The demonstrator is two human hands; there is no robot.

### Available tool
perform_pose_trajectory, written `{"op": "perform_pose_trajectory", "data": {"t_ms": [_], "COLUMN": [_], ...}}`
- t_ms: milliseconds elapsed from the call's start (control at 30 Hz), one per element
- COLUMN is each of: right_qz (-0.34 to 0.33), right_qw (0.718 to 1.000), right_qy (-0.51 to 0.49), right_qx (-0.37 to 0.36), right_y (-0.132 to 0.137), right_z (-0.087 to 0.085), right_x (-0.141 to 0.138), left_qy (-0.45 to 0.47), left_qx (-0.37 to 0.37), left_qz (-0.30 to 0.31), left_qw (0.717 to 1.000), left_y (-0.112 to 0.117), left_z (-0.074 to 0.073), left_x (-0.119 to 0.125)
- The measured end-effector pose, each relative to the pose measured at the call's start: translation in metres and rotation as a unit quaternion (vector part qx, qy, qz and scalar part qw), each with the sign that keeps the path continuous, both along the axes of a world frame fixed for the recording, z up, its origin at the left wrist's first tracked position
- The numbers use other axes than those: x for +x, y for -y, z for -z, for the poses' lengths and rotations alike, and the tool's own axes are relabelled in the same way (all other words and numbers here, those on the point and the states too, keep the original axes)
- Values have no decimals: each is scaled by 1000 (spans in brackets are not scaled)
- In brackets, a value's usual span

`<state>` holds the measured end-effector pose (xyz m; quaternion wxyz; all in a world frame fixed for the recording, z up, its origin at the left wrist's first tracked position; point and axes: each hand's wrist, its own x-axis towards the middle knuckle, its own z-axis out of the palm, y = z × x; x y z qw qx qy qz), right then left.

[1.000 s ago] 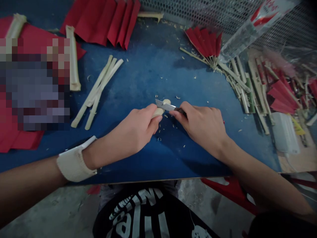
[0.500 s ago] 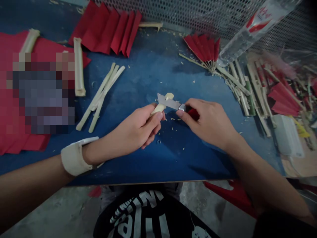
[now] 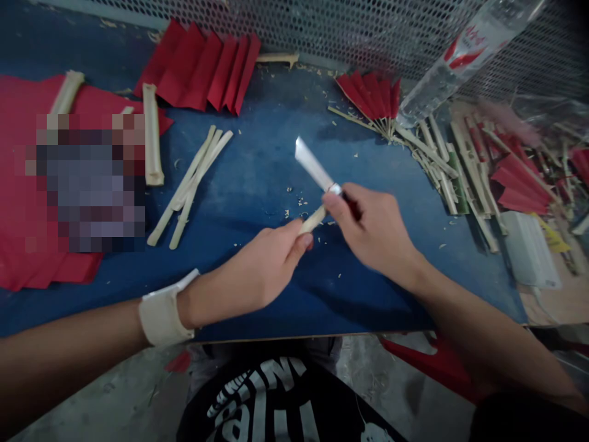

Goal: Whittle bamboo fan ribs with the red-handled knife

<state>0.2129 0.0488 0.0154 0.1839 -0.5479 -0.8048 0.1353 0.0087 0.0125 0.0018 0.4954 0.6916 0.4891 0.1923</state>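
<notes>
The left hand (image 3: 257,270) pinches a short pale bamboo stick (image 3: 315,218) by its near end, just above the blue desk (image 3: 276,153), leaving the far end free beside the right hand (image 3: 372,233); that hand is closed round the dark handle of a flat silver-bladed knife (image 3: 311,163), blade tilted up and away from both hands (clear of the stick, it seems); both forearms angle inward, wrists near level; loose pale bamboo strips (image 3: 191,184) lie well apart to the left.

Two hands show: left hand (image 3: 262,264), right hand (image 3: 372,233). One knife (image 3: 313,164), one bamboo sliver (image 3: 314,219). One bottle (image 3: 442,73), upper right.
</notes>
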Motion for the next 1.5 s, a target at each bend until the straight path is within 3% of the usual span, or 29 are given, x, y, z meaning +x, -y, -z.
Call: {"op": "perform_pose_trajectory", "data": {"t_ms": [133, 233, 500, 767, 1000, 1300, 1500], "right_qz": [49, 50, -108, -122, -99, -92, -67], "right_qw": [997, 996, 994, 992, 995, 995, 990], "right_qy": [-23, -17, -6, 3, 3, -42, -121], "right_qx": [54, 68, 14, 22, 21, 19, -29], "right_y": [-4, -5, -3, 1, 3, 12, 17], "right_z": [-10, -11, 0, 5, 1, -1, 4], "right_x": [10, 19, 18, 11, 11, 4, -1], "left_qy": [29, 73, 210, 83, 66, 10, -37], "left_qx": [-11, -49, -115, 36, 86, 172, 193], "left_qz": [-13, -30, -126, -87, -34, -43, -52], "left_qw": [999, 996, 963, 992, 994, 984, 979], "left_y": [5, 5, -5, -3, -2, 2, 4], "left_z": [3, 4, 0, 0, -4, -1, 3], "left_x": [2, 1, 0, -6, -8, -3, 0]}}
